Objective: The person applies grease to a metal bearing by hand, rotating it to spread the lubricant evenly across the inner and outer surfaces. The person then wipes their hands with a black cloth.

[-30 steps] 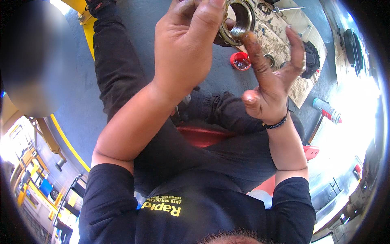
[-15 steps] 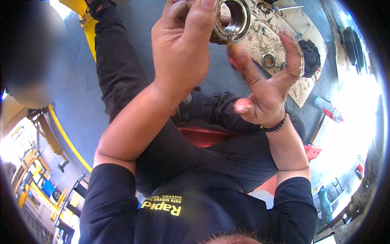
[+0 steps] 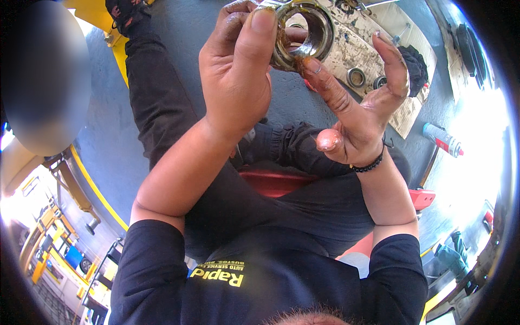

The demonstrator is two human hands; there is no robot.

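My left hand grips a ring-shaped metal bearing at the top of the view, thumb on its near side. Brown grease coats the bearing's rim, and a finger shows through its bore. My right hand is open, fingers spread and smeared with grease. Its index fingertip touches the greasy lower edge of the bearing. Beyond it, a small metal ring and a second dark-centred ring lie on a stained cardboard sheet.
A bunched black cloth rests on the cardboard. To the right, a spray can lies on the grey floor. I sit on a red seat, legs bent beneath my arms. Yellow equipment stands at the upper left.
The bearing has come slightly lower and left in view, showing more of its ring. My right index fingertip now meets its lower edge, and the right hand has shifted slightly.
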